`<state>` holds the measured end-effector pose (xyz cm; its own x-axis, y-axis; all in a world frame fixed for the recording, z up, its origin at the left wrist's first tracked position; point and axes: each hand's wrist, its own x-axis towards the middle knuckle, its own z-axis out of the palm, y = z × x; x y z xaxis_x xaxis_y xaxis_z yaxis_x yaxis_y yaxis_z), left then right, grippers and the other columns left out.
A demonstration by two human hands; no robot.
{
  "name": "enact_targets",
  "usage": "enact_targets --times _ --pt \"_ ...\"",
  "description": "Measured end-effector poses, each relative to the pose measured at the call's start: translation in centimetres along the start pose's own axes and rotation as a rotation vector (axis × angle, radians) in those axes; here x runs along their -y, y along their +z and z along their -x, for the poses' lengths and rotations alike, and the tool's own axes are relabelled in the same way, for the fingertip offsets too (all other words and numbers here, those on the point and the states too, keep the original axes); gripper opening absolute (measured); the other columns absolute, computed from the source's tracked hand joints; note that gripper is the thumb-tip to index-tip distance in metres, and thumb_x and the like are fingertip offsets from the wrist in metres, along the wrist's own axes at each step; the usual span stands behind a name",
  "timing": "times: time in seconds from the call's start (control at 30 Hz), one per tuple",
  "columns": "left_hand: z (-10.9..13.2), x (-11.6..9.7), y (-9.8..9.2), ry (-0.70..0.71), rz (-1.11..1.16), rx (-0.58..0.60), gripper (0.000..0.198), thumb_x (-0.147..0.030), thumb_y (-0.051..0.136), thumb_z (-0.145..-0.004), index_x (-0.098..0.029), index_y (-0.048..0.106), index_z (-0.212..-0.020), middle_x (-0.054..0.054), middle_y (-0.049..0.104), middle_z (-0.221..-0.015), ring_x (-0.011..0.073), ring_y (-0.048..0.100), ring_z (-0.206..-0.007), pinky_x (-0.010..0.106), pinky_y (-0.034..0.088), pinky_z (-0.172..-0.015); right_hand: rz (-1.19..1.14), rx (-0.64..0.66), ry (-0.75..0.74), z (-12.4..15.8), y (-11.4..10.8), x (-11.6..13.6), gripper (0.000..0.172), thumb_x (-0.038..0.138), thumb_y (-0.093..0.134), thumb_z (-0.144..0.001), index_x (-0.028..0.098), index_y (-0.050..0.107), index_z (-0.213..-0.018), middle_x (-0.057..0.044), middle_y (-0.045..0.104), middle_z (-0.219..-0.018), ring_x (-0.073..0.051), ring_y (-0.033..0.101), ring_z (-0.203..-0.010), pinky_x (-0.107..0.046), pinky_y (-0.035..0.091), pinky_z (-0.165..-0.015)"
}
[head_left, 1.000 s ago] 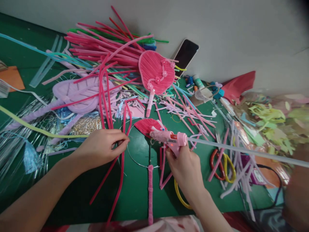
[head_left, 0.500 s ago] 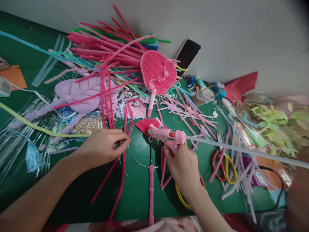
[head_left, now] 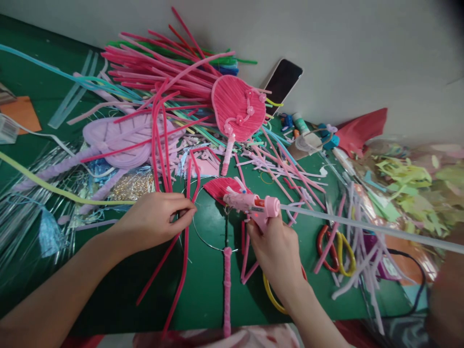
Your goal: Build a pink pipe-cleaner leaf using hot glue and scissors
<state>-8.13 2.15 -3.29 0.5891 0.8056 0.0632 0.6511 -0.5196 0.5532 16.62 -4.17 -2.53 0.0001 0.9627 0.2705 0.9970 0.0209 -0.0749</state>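
My right hand (head_left: 277, 246) is wrapped around a pink hot glue gun (head_left: 250, 205), its nozzle pointing left. A long clear glue stick (head_left: 362, 223) sticks out of its back. Under the nozzle lies a wire hoop (head_left: 203, 240) with a pink-wrapped handle (head_left: 227, 290); red pipe cleaners fill its upper part (head_left: 219, 189). My left hand (head_left: 159, 217) is closed in a pinch at the hoop's left rim. Loose red pipe cleaners (head_left: 183, 270) run beneath that hand; whether the fingers also grip one is hidden.
A finished red fan (head_left: 237, 111) and a lilac one (head_left: 119, 140) lie beyond, near a heap of pipe cleaners (head_left: 152, 72). A phone (head_left: 284, 79) leans on the wall. Scissors (head_left: 328, 249) and lilac scraps (head_left: 366, 261) lie right; another person's arm (head_left: 447, 285) shows at the edge.
The glue gun and my right hand have shifted very slightly to the right. My left hand and the hoop look unmoved.
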Motion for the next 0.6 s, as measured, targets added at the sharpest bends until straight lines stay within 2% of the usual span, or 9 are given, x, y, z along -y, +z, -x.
enact_targets --times 0.2,0.37,0.6 --pt "-0.16 -0.04 -0.03 -0.001 0.009 0.004 0.03 -0.031 0.048 -0.092 -0.02 0.076 -0.09 0.002 0.076 -0.082 0.0166 0.069 -0.072 0.027 0.046 -0.064 0.005 -0.002 0.01 0.5 0.16 -0.21 0.018 0.029 0.04 -0.087 0.017 0.052 -0.085 -0.006 0.06 -0.049 -0.023 0.055 -0.038 -0.029 0.028 -0.043" --pt "-0.03 -0.06 -0.09 -0.006 0.022 0.015 0.03 -0.031 0.048 -0.092 -0.02 0.076 -0.09 0.002 0.076 -0.082 0.016 0.069 -0.071 0.027 0.045 -0.064 0.011 -0.02 -0.021 0.58 0.04 -0.38 0.015 0.027 0.041 -0.087 0.02 0.049 -0.077 -0.006 0.06 -0.049 -0.021 0.055 -0.037 -0.029 0.028 -0.043" --pt "-0.09 -0.21 -0.22 -0.015 0.027 0.014 0.03 -0.032 0.048 -0.092 -0.02 0.075 -0.088 0.002 0.075 -0.08 0.0163 0.068 -0.071 0.027 0.045 -0.064 0.001 0.022 0.022 0.55 -0.35 -0.37 0.018 0.028 0.039 -0.086 0.02 0.05 -0.075 -0.006 0.059 -0.047 -0.024 0.055 -0.037 -0.029 0.028 -0.042"
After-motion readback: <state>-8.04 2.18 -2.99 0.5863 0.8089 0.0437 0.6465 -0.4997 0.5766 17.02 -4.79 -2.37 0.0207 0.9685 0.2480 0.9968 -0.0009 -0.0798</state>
